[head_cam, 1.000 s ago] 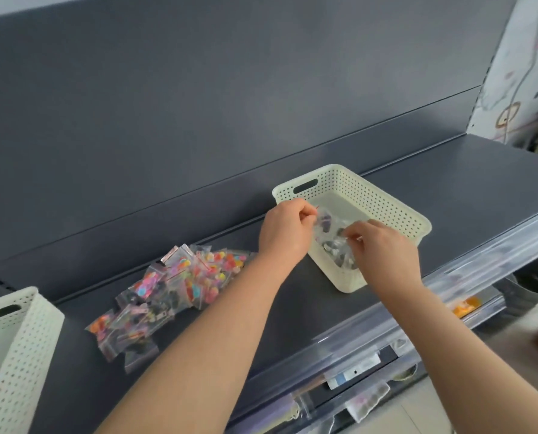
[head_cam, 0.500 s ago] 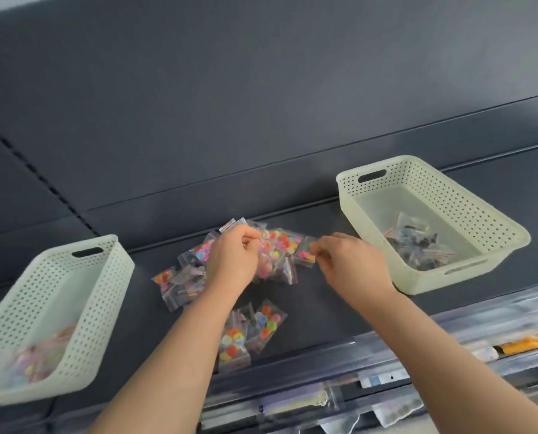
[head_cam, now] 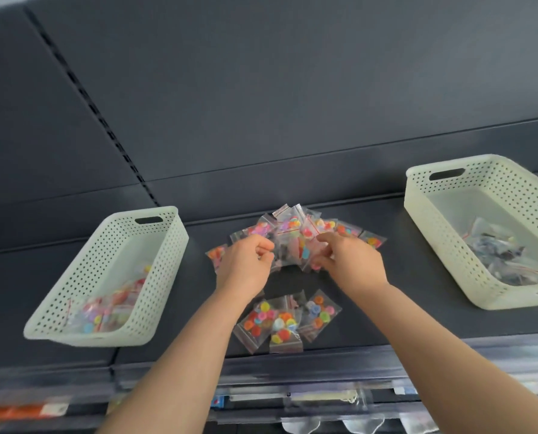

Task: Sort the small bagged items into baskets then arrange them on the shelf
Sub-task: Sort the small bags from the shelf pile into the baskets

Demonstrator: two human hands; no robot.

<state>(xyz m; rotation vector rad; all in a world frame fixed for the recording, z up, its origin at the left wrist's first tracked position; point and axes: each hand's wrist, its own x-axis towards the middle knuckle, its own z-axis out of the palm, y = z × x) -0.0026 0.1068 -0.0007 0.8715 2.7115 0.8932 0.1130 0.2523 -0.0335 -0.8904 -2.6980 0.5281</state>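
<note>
A pile of small clear bags (head_cam: 293,227) of colourful beads lies on the dark shelf (head_cam: 386,311) between two baskets. My left hand (head_cam: 245,267) is at the pile's left edge, its curled fingers pinching a bag. At the pile's right side, my right hand (head_cam: 353,262) has its fingers curled into the bags and pinches one. Three more bead bags (head_cam: 285,322) lie nearer the front edge, between my forearms. The left pale basket (head_cam: 164,245) holds colourful bags. The right pale basket (head_cam: 418,198) holds bags with dark contents.
The grey back panel rises behind the shelf, with a slotted upright (head_cam: 104,126) at the left. A clear price rail (head_cam: 324,364) runs along the front edge. Lower shelves with packaged goods (head_cam: 20,411) show below.
Both hands came away from the right basket to the central pile of bags and now work in it. The view swung left, bringing the left basket fully into sight.
</note>
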